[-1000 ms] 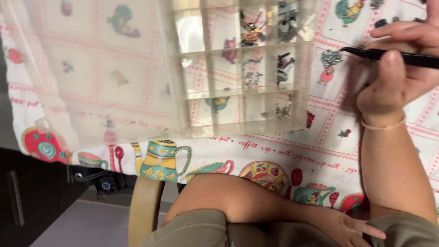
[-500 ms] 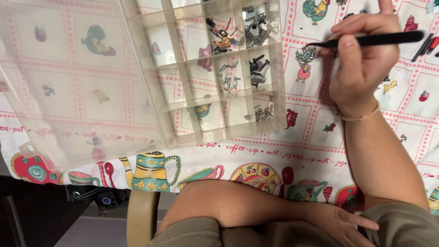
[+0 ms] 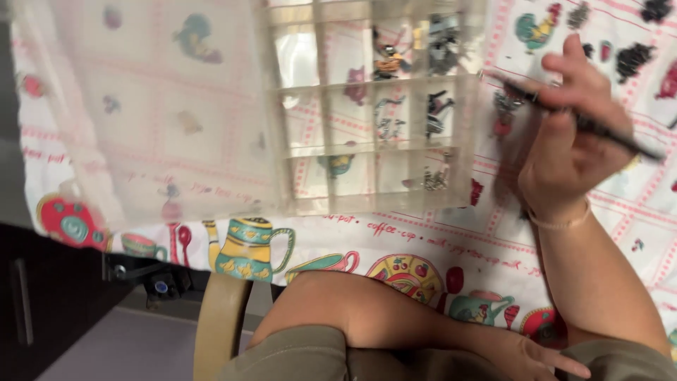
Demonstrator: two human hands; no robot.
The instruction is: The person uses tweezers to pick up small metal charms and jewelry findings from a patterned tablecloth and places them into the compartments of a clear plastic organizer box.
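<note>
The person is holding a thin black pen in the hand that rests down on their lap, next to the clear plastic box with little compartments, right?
Not quite. In the head view the thin black pen is in the right hand, raised over the patterned tablecloth beside the clear plastic box with little compartments. The left hand on the lap holds nothing.

Bare forearms; thin bracelet (image 3: 564, 220) on right wrist; olive-green garment (image 3: 303, 356) over lap.
</note>
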